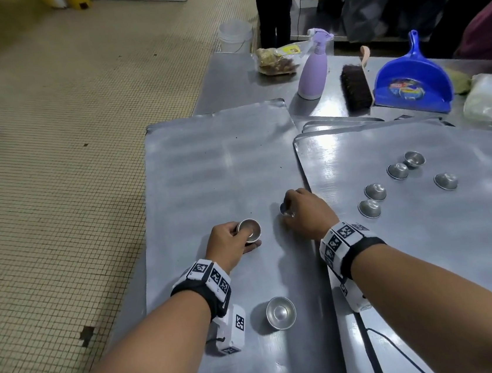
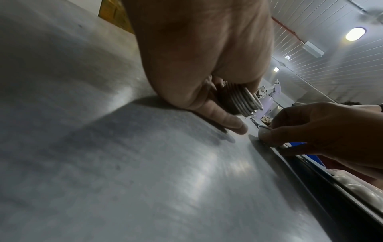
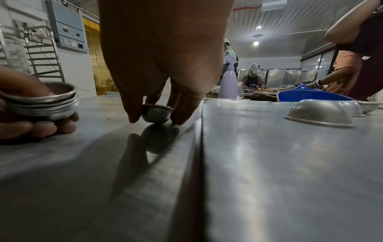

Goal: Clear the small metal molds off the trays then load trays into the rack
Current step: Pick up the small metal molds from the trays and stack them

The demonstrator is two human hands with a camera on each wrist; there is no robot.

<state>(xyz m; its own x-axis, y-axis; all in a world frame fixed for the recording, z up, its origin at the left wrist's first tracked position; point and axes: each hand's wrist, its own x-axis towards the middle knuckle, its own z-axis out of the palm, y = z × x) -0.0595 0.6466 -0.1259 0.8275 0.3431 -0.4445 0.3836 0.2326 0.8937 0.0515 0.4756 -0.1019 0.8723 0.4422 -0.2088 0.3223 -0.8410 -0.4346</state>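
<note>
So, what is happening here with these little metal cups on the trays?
A person is collecting small metal molds from two trays on a steel table. The left hand holds a nested stack of molds just above the left tray. The right hand pinches a single mold near that tray's right edge. One more mold sits loose on the left tray, close to the person. Five molds remain on the right tray, most of them upside down. No tray is lifted yet.
</note>
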